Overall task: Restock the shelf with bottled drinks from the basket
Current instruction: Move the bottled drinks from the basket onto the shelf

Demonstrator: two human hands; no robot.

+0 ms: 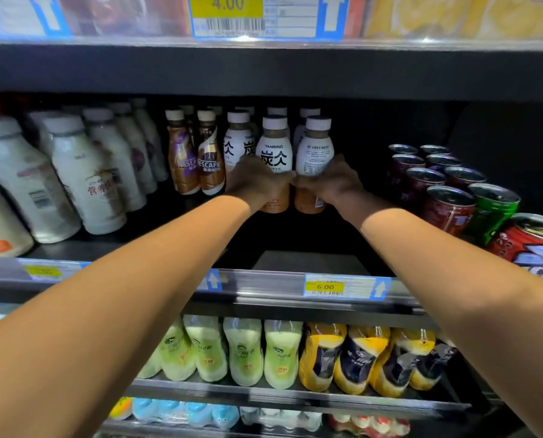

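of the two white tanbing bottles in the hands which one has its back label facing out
The bottle in the right hand: right bottle shows small print, while left bottle shows the large front characters.

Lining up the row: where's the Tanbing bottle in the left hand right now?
In the head view, the left hand holds the Tanbing bottle mid-shelf, between the Nescafe bottles and the right hand's bottle.

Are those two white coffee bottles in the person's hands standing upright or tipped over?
Upright. The Tanbing bottle in the left hand and the bottle beside it in the right hand both have caps on top and orange bases below.
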